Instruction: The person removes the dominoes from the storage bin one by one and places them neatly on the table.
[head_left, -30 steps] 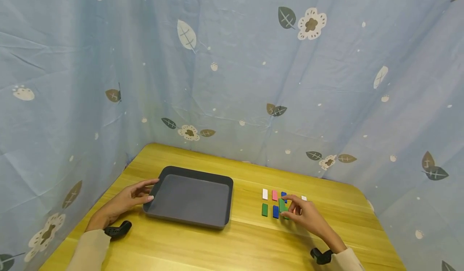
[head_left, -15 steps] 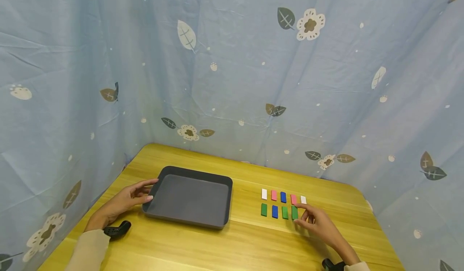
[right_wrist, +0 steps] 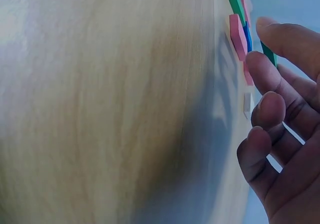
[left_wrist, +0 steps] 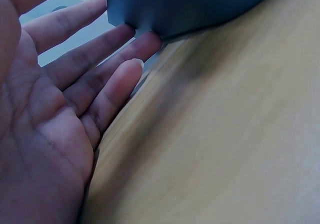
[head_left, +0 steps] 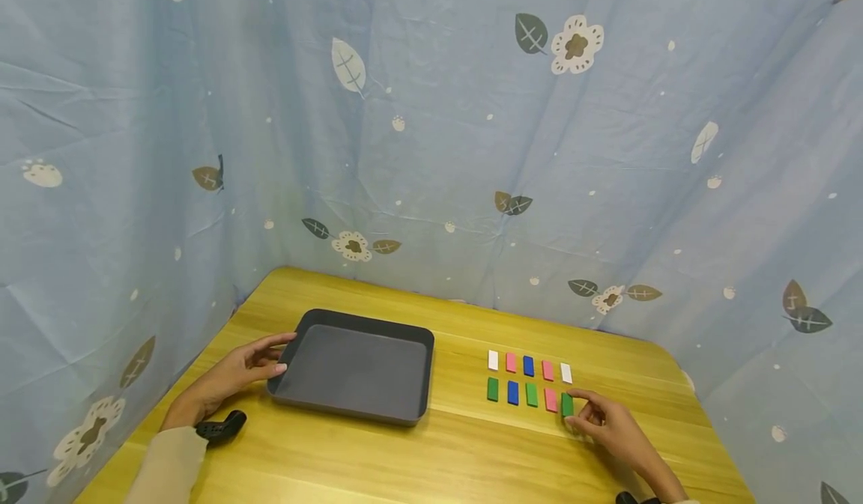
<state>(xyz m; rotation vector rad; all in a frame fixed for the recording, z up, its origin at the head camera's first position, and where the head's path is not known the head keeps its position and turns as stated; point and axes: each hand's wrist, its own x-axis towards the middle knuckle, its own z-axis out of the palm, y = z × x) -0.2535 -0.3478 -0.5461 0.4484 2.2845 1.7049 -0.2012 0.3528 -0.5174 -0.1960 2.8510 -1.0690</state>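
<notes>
At the right end of the nearer row, my right hand (head_left: 610, 425) pinches a dark green block (head_left: 567, 405) between thumb and forefinger. In the right wrist view this green block (right_wrist: 269, 53) shows partly behind the fingers. Just left of it lies a pink block (head_left: 550, 400), then a lighter green block (head_left: 531, 395), a blue block (head_left: 513, 393) and another dark green block (head_left: 493, 389). My left hand (head_left: 232, 375) rests at the left side of a dark grey tray (head_left: 430, 377), its fairly straight fingertips touching the outer wall in the left wrist view.
Behind the nearer row runs a second row: a white block (head_left: 493, 360), a pink block (head_left: 511, 362), a blue block (head_left: 529, 366), another pink block (head_left: 547, 371) and another white block (head_left: 565, 372). A patterned curtain (head_left: 431, 152) hangs around the yellow wooden table (head_left: 465, 459).
My right hand has carried the dark green block rightward along the nearer row to its right end. The pink block beside it has come into view. My left hand and the tray stay put.
</notes>
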